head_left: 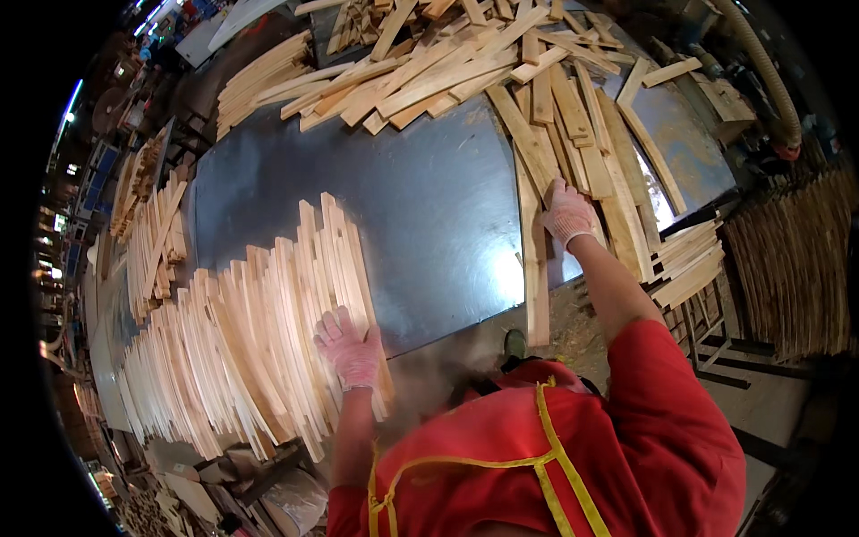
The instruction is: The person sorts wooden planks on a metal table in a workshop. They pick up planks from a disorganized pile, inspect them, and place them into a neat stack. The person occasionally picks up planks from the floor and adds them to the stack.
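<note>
My left hand [349,349], in a pale pink knit glove, lies with fingers spread on the right end of a row of light wooden strips [268,331]. The strips stand packed side by side at the left of the metal tabletop. At the right, my right hand [570,213], gloved alike, closes on the near end of a wooden board [526,143] that slants away toward the heap. Its fingertips are partly hidden. Under and beside it, another long board [534,277] juts past the table's near edge.
A loose heap of boards [438,76] covers the far side of the dark metal table [429,197]. More boards [617,197] lie to the right. Stacked wood [792,259] stands at the far right, near a metal rack [716,331]. A ribbed hose [769,72] hangs top right.
</note>
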